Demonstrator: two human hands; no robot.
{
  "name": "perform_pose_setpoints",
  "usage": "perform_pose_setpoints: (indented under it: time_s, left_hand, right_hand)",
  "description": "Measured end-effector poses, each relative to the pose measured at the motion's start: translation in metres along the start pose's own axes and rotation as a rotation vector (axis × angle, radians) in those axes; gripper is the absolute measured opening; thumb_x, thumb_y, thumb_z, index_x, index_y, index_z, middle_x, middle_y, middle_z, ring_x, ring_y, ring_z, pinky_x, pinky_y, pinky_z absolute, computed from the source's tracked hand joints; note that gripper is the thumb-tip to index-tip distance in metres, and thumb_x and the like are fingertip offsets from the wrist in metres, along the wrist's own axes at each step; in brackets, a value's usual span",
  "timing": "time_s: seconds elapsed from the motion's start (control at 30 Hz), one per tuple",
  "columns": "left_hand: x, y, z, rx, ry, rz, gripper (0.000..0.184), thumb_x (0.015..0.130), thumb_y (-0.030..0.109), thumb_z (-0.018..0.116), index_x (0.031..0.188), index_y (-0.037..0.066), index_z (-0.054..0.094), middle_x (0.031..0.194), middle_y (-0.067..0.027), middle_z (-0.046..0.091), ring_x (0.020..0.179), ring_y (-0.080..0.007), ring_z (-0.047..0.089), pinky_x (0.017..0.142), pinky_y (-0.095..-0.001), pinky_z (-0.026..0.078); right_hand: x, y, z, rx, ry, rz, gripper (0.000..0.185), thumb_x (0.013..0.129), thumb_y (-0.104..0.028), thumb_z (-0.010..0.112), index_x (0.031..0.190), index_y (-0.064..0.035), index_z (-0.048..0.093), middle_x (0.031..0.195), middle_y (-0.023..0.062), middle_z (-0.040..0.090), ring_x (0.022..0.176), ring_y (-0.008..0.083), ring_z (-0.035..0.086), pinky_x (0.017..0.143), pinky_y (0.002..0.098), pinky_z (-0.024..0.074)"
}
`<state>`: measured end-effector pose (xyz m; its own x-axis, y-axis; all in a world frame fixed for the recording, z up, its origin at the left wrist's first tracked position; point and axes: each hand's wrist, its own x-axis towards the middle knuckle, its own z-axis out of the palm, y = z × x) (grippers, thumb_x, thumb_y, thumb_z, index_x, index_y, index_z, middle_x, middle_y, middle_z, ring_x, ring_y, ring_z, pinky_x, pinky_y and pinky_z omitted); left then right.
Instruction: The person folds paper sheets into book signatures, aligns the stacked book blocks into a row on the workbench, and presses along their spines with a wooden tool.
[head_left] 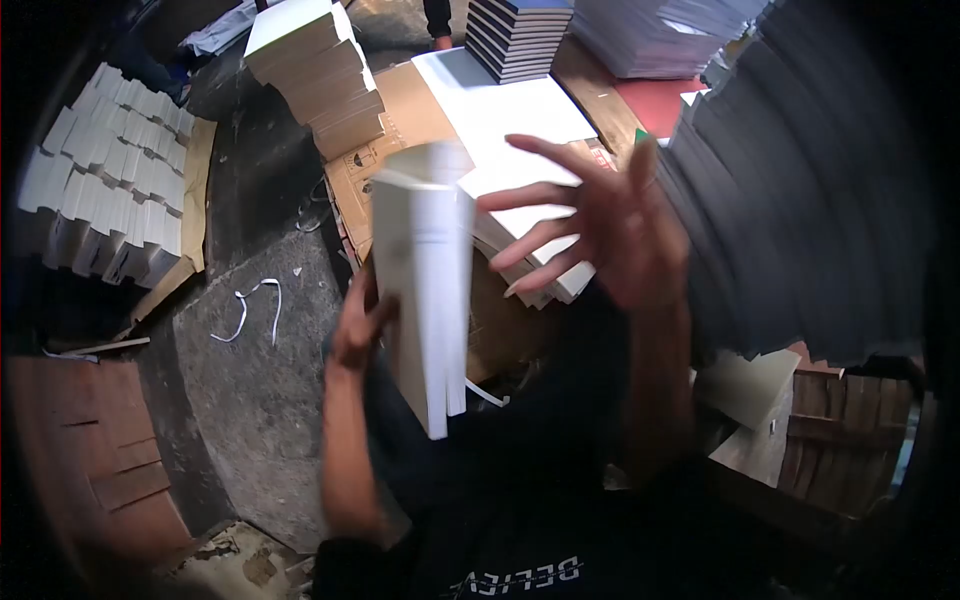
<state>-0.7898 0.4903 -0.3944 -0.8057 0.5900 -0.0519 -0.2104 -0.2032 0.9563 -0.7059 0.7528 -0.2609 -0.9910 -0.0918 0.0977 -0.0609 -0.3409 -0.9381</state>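
Observation:
My left hand [362, 318] grips a thick book block [425, 270] by its left side and holds it upright in front of my chest. White page edges face to the right, slightly fanned and blurred. My right hand [615, 225] is raised just right of the pages, fingers spread and apart from them, with nothing in it. Behind that hand, more white book blocks [485, 222] lie on the table, partly hidden by the hand and the held block.
A tall stack of book blocks [350, 85] stands on the cardboard [405, 100]. Dark-covered books [515, 45] are piled at the back. Large dark stacked sheets [800, 200] rise at right. Rows of book blocks [120, 180] stand on the left; a white strip [277, 300] lies on the floor.

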Motion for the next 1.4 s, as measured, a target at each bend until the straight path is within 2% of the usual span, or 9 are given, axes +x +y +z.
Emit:
perform_pose_setpoints:
  time_s: [0.13,0.3,0.37,0.57,0.63,0.73,0.9,1.17,1.4]
  left_hand:
    - [0.069,0.089,0.053,0.680,-0.192,-0.078,0.076,0.084,0.061,0.064,0.126,-0.003,0.061,0.117,-0.0210,0.065,0.107,-0.0260,0.064,0.096,-0.0343,0.048]
    - [0.170,0.132,0.111,1.164,-0.358,0.756,0.074,0.077,0.071,0.065,0.107,0.004,0.072,0.101,-0.0232,0.069,0.092,-0.0352,0.067,0.083,-0.0427,0.053]
    - [0.193,0.147,0.130,1.260,-0.009,1.073,0.073,0.072,0.059,0.073,0.117,0.002,0.066,0.106,-0.0208,0.069,0.103,-0.0345,0.065,0.092,-0.0418,0.051]
    - [0.205,0.088,0.080,0.933,0.171,0.449,0.067,0.075,0.049,0.072,0.121,0.002,0.059,0.109,-0.0213,0.068,0.107,-0.0364,0.064,0.093,-0.0417,0.050]
    - [0.224,0.004,0.038,1.093,-0.085,0.094,0.070,0.078,0.051,0.072,0.129,0.005,0.060,0.117,-0.0220,0.066,0.112,-0.0358,0.062,0.096,-0.0400,0.050]
    - [0.185,-0.013,0.032,0.753,-0.330,-0.299,0.080,0.084,0.067,0.055,0.141,0.011,0.051,0.142,-0.0231,0.049,0.132,-0.0407,0.045,0.106,-0.0582,0.037]
    - [0.191,-0.014,0.028,0.541,-0.335,-0.589,0.083,0.089,0.062,0.046,0.155,0.016,0.023,0.160,-0.0164,0.022,0.132,-0.0446,0.042,0.102,-0.0713,0.031]
    - [0.090,-0.018,0.059,0.708,-0.015,-0.365,0.079,0.092,0.060,0.048,0.144,0.001,0.043,0.141,-0.0189,0.051,0.129,-0.0264,0.049,0.104,-0.0393,0.040]
    - [0.067,0.006,0.051,-0.048,-0.180,-0.398,0.082,0.087,0.056,0.064,0.144,0.000,0.043,0.145,-0.0140,0.049,0.129,-0.0234,0.050,0.111,-0.0338,0.034]
  right_hand:
    - [-0.013,-0.012,-0.040,-0.286,0.164,0.147,0.069,0.092,-0.046,0.059,0.136,0.0064,0.049,0.100,0.0092,0.066,0.087,0.0136,0.061,0.074,0.0192,0.0456]
    - [-0.051,0.004,-0.036,-0.402,0.579,-0.019,0.054,0.081,-0.020,0.075,0.123,0.0058,0.054,0.101,0.0163,0.066,0.090,0.0222,0.066,0.078,0.0341,0.0540]
    - [-0.062,0.030,-0.034,-0.216,0.704,-0.117,0.053,0.085,-0.016,0.072,0.127,0.0060,0.048,0.107,0.0168,0.062,0.092,0.0227,0.066,0.078,0.0353,0.0591]
    - [-0.069,0.081,-0.021,-0.207,0.807,0.225,0.050,0.092,-0.031,0.067,0.123,0.0052,0.050,0.106,0.0157,0.060,0.084,0.0239,0.066,0.066,0.0337,0.0624]
    - [-0.062,0.047,-0.032,-0.840,0.625,1.052,0.056,0.091,-0.041,0.067,0.120,0.0051,0.054,0.101,0.0159,0.062,0.077,0.0219,0.065,0.063,0.0326,0.0605]
    - [-0.085,0.058,-0.055,-1.045,0.785,0.654,0.071,0.091,-0.058,0.060,0.122,0.0058,0.054,0.105,0.0186,0.064,0.084,0.0243,0.065,0.069,0.0371,0.0560]
    - [-0.072,0.114,-0.078,0.225,0.671,0.051,0.074,0.095,-0.057,0.052,0.139,0.0002,0.039,0.131,0.0152,0.053,0.120,0.0281,0.054,0.094,0.0403,0.0502]
    - [-0.057,0.104,-0.063,0.164,0.619,0.037,0.066,0.096,-0.047,0.054,0.139,0.0008,0.042,0.127,0.0161,0.057,0.107,0.0273,0.063,0.093,0.0379,0.0517]
    - [-0.057,0.102,-0.061,0.173,0.647,0.099,0.053,0.092,-0.025,0.061,0.135,0.0001,0.047,0.122,0.0130,0.059,0.109,0.0245,0.060,0.096,0.0370,0.0482]
